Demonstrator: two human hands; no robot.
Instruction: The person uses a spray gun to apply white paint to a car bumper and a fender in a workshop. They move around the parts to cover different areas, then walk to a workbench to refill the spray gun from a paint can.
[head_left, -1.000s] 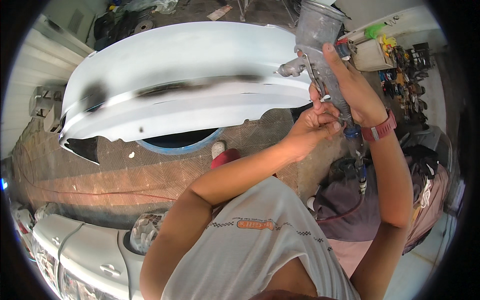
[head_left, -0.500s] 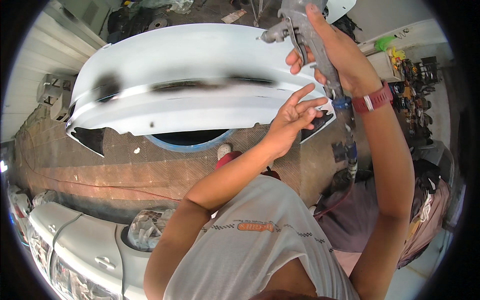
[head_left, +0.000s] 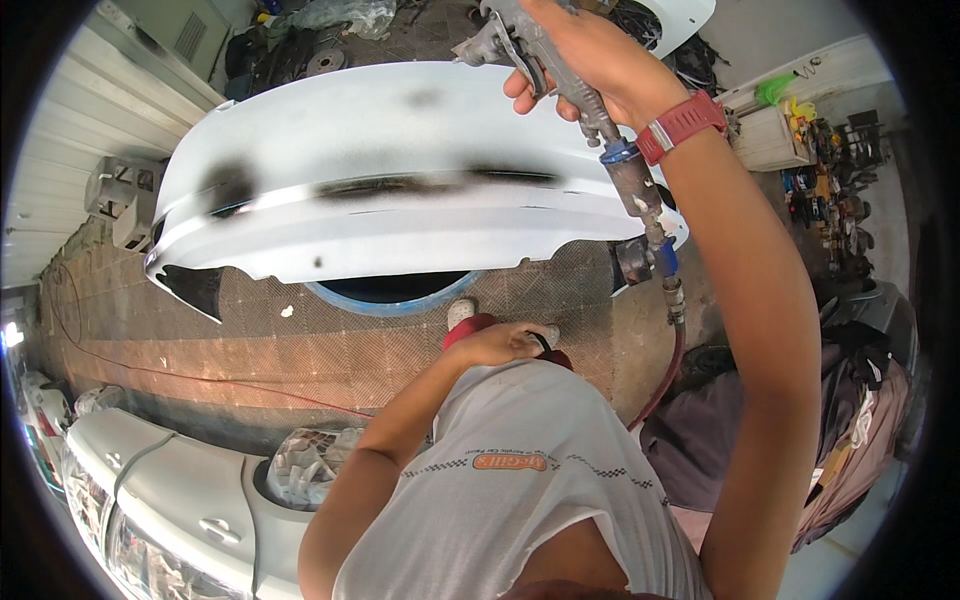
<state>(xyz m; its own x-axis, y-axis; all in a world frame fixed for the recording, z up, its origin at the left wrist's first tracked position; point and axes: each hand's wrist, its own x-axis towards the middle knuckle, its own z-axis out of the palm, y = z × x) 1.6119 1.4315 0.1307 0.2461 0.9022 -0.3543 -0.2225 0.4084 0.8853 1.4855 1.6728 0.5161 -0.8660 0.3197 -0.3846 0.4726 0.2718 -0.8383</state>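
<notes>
I wear a light grey sleeveless shirt [head_left: 520, 470] with a small orange oval patch on the chest and a thin checkered line running out from either side of it. Both my arms are bare from shoulder to hand. On my right wrist sits a red watch strap [head_left: 683, 124] with a small silver buckle.

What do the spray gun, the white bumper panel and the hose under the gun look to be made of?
Spray gun: bare metal, dull grey with worn glints, gripped in the right hand. Bumper panel: probably moulded plastic, judging by its thin curved edges; matt white coat with dark unpainted patches. Hose: likely rubber, dull red and bending freely, joined by metal fittings. The left hand rests low by the shirt.
</notes>
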